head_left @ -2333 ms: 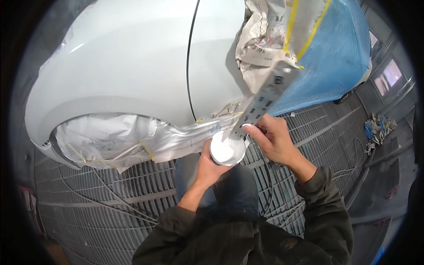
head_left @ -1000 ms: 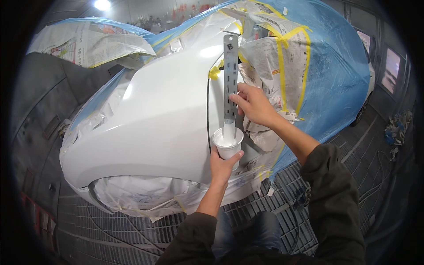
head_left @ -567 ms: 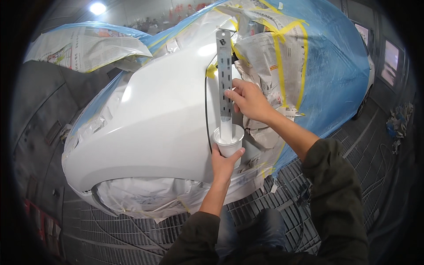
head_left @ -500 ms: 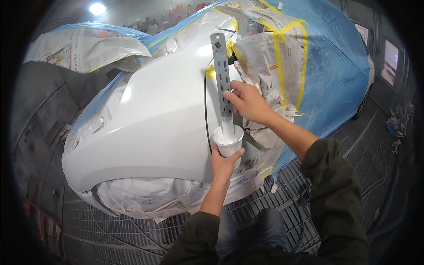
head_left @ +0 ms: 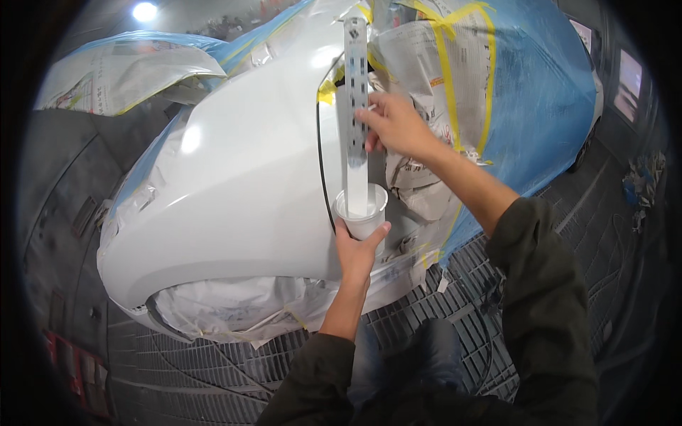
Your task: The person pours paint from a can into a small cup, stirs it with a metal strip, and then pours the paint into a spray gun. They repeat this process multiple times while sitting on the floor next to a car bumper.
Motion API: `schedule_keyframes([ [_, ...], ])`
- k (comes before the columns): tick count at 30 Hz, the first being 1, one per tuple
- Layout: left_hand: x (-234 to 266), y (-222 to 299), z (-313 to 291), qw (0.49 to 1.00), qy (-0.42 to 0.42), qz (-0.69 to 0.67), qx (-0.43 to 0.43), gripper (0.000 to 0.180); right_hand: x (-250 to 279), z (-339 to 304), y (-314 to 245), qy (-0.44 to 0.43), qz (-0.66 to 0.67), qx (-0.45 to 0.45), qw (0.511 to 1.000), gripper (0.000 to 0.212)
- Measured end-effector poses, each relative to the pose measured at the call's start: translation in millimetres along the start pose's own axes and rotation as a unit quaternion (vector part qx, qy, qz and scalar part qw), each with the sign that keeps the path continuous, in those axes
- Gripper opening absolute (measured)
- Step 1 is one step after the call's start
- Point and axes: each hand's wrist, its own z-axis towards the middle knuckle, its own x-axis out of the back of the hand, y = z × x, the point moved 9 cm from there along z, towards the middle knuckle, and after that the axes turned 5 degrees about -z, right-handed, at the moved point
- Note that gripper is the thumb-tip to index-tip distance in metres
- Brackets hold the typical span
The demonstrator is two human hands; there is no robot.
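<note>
My left hand [head_left: 356, 250] is wrapped round a white plastic cup [head_left: 364, 228] from below, in front of the car's white panel. White liquid coats the inside of the cup. My right hand [head_left: 394, 124] pinches a long flat metal mixing stick [head_left: 356, 92] with slots along it. The stick stands almost upright, its lower part covered in white paint [head_left: 358, 188] and its tip down inside the cup. Behind both hands is a white car fender [head_left: 241, 177], glossy under the lamp.
Blue plastic sheeting [head_left: 533, 106], newspaper [head_left: 465, 78] and yellow tape cover the rest of the car. Clear film [head_left: 234, 305] masks the wheel arch. A masked part [head_left: 128, 74] juts out at the upper left. Metal floor grating [head_left: 462, 355] lies below, with hoses across it.
My right hand has lifted the mixing stick, so more of its white-coated end shows above the cup. The stick is now more upright. Both hands sit slightly higher in view.
</note>
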Motion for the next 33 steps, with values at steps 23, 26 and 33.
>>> schedule_keyframes([
  [23, -6.7, -14.6, -8.5, 0.996, -0.026, -0.081, -0.022, 0.071, 2.9, 3.0, -6.3, -0.062, -0.009, 0.054, 0.997, 0.030],
  [26, -1.2, -17.4, -12.9, 0.994, -0.025, -0.104, -0.024, 0.074, -28.3, -31.3, -5.8, -0.111, -0.102, 0.081, 0.985, 0.031],
  [33, -3.2, -16.5, -14.9, 0.995, -0.023, -0.090, -0.021, 0.076, -36.7, -59.0, 0.2, -0.077, -0.117, 0.032, 0.990, 0.026],
])
